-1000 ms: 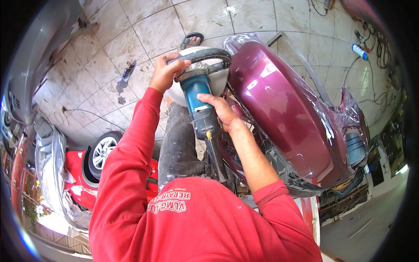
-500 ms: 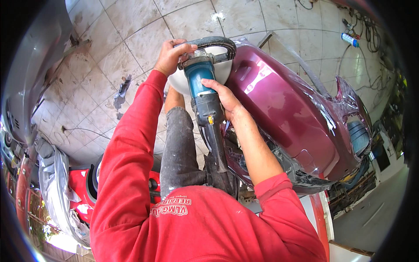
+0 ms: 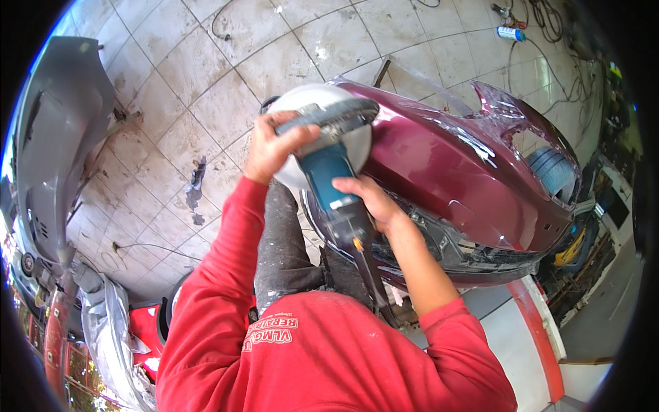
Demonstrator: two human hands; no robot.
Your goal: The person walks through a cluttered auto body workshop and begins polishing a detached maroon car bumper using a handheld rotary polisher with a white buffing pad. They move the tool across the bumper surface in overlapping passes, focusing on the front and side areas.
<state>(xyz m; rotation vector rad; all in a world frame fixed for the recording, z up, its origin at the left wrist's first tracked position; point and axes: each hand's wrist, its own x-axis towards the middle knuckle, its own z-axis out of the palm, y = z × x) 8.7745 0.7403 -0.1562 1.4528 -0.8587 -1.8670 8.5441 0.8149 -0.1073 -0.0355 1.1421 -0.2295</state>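
Your left hand (image 3: 280, 145) is clasped on the near side of the black loop handle (image 3: 343, 113) of the blue-and-black polisher (image 3: 324, 172). Your right hand (image 3: 376, 200) grasps the tool's body, thumb across the blue housing. The polisher is in front of your torso, its round white pad (image 3: 291, 173) partly hidden beneath the handle; in view, the pad overlaps the near-left end of the maroon bumper (image 3: 446, 172), and contact cannot be determined. The bumper occupies the area to your right, close beside your right forearm. Your leg in dark trousers (image 3: 278, 240) is below the tool. On the tiled floor (image 3: 206, 65), note the dark scrap (image 3: 195, 182) to your left and the thin cable (image 3: 158, 247) nearer you. Farther left stands a grey panel (image 3: 72, 103). Beyond the bumper lie coiled hoses (image 3: 547, 20) and a blue-and-white cylindrical container (image 3: 511, 33); its contents are hidden. The bumper's side opening frames a ribbed blue piece (image 3: 551, 172).
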